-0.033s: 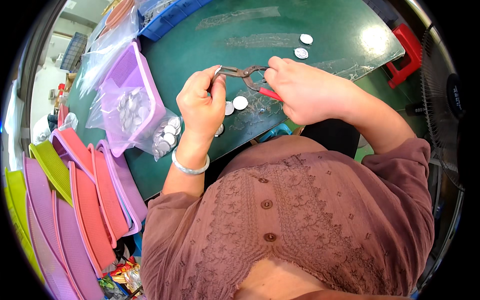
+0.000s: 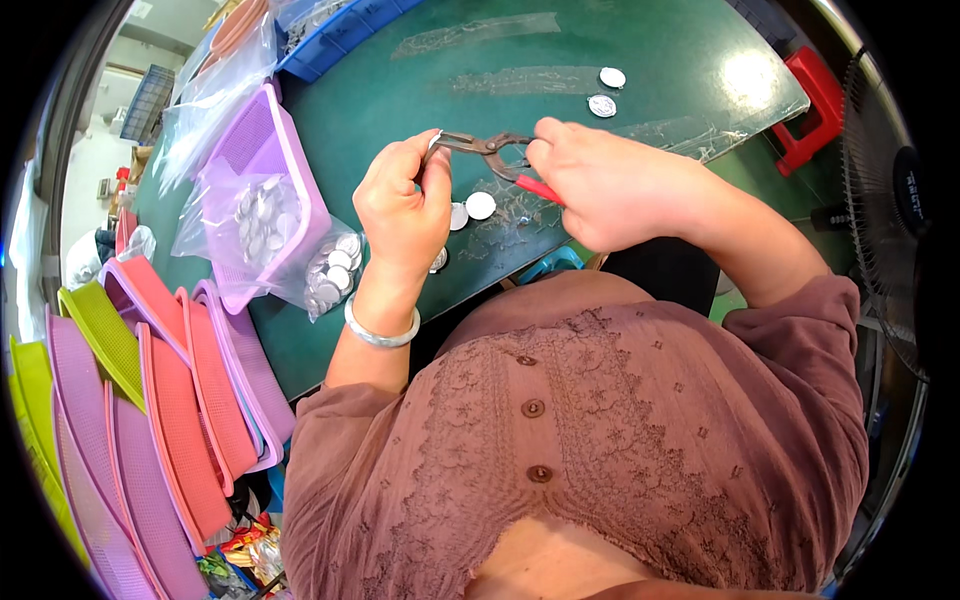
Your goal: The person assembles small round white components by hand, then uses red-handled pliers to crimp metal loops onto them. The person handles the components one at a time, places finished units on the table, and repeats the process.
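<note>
My right hand (image 2: 592, 180) is closed round the red handles of a pair of pliers (image 2: 492, 146), whose jaws point left. At the jaws' tip, the thumb and fingers of my left hand (image 2: 405, 200) pinch a small silvery disc (image 2: 434, 142), mostly hidden by fingers and jaws. Below the pliers a white disc (image 2: 481, 206) and a silvery disc (image 2: 458, 216) lie on the green table (image 2: 400, 95). Another disc (image 2: 439, 260) shows partly beside my left wrist. Farther off to the right are two round silvery pieces (image 2: 602, 106).
Left of my hands stands a purple basket (image 2: 318, 200) with a clear bag of discs (image 2: 262, 225); another bag of discs (image 2: 335, 272) lies beside it. Stacked plastic baskets (image 2: 180, 430) fill the lower left. A blue crate (image 2: 345, 40), red stool (image 2: 815, 105) and fan (image 2: 885, 200) surround the table.
My right hand and the pliers' handles have shifted very slightly. The grip of both hands looks the same.
</note>
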`<state>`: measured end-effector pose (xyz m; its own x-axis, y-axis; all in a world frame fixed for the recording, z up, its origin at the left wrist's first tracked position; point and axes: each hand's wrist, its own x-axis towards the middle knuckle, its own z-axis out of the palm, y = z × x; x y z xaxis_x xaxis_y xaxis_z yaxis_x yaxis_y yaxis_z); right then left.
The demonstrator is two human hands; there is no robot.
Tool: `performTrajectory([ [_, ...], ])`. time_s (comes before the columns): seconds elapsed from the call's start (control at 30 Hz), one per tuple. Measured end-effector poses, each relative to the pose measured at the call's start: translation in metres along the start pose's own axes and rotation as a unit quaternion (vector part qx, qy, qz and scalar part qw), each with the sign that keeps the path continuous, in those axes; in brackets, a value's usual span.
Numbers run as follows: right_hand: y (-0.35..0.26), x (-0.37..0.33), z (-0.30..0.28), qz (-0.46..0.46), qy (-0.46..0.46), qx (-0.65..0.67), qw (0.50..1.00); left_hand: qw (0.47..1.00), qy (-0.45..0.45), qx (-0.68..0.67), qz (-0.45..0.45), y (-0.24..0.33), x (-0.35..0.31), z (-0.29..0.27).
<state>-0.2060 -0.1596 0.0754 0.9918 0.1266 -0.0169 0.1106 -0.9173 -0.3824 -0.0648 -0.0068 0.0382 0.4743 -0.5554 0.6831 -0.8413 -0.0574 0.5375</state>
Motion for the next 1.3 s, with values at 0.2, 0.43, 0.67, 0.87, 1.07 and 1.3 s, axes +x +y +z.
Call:
performTrajectory([
  [0.2,-0.004,0.012,-0.001,0.053,-0.150,0.258,0.953,0.997,0.033,0.049,0.046,0.000,0.001,0.002],
  [0.43,-0.004,0.011,0.015,0.036,-0.035,0.137,0.989,0.998,0.002,0.051,0.024,-0.001,0.003,-0.004],
  [0.67,-0.006,0.011,0.019,0.033,-0.001,0.049,0.998,0.998,0.004,0.044,0.037,-0.004,0.002,-0.002],
  [0.87,-0.003,0.017,0.000,0.063,-0.181,0.338,0.921,0.999,-0.006,0.044,0.015,-0.004,0.001,-0.006],
  [1.07,-0.002,0.012,0.035,0.027,0.089,0.012,0.996,0.998,-0.001,0.050,0.043,-0.006,0.006,-0.001],
  [1.3,0.001,0.019,0.008,0.054,-0.136,0.289,0.946,0.995,-0.001,0.074,0.066,-0.006,0.004,-0.004],
])
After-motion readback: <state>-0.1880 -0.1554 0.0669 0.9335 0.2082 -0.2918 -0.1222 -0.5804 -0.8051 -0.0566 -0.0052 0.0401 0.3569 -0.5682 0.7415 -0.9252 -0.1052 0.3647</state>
